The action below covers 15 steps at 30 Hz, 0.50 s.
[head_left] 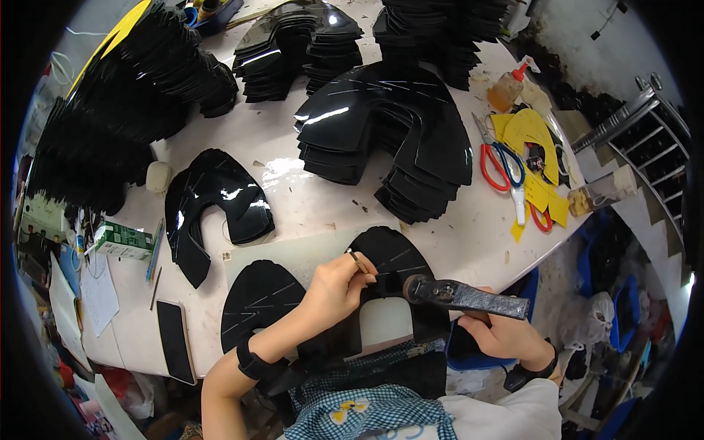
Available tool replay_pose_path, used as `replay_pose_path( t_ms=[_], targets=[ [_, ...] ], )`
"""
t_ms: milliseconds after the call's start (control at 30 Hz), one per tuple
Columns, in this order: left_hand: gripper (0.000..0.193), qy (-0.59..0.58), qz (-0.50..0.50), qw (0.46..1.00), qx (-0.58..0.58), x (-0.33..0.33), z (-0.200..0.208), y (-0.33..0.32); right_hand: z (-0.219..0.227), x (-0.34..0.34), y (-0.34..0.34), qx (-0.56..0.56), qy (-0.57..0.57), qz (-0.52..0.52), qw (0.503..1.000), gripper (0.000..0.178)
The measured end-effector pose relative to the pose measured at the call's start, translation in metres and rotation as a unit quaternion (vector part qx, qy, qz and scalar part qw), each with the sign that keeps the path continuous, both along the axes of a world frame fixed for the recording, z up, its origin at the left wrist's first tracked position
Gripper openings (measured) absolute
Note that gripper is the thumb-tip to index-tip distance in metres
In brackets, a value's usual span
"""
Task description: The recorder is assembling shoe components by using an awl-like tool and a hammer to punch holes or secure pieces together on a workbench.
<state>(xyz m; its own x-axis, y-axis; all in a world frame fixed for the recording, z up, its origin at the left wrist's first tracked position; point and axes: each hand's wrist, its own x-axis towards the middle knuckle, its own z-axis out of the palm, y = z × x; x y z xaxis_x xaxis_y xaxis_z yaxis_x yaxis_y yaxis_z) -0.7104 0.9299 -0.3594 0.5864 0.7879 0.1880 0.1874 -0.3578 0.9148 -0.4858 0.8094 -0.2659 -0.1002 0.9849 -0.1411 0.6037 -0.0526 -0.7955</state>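
My left hand (pixel 336 287) pinches a short metal punch (pixel 357 260) over a black horseshoe-shaped piece (pixel 400 257) with pale lines on it. Wrapped round the handle of a hammer (pixel 477 298), my right hand (pixel 506 337) is beside that piece. The hammer's dark metal head is raised above the piece's right side, apart from the punch. A second black piece (pixel 257 293) with similar marks lies to the left, partly hidden by my left forearm. Beneath both pieces is a pale flat board (pixel 293 249); the punch's lower tip is too small to make out.
Stacks of glossy black pieces (pixel 389 110) stand farther back, with a smaller pile (pixel 213 191) at left. Scissors (pixel 499 163), yellow templates (pixel 532 139) and a red-capped glue bottle (pixel 507 88) lie at right. A phone (pixel 174 341) and green box (pixel 125 240) rest at left.
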Motion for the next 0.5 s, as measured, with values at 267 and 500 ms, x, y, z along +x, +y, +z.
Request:
replay_pose_path(
  t_ms=[267,500],
  targets=[
    [0.01,0.012,0.003,1.0,0.006,0.0018,0.002,0.0,0.0005,0.0007,-0.0017,-0.007,-0.021,0.004,1.0,0.028],
    [0.01,0.009,-0.001,1.0,0.026,0.0022,0.0016,-0.0015,0.0042,-0.002,0.0012,-0.031,-0.013,0.011,0.999,0.029]
  ],
)
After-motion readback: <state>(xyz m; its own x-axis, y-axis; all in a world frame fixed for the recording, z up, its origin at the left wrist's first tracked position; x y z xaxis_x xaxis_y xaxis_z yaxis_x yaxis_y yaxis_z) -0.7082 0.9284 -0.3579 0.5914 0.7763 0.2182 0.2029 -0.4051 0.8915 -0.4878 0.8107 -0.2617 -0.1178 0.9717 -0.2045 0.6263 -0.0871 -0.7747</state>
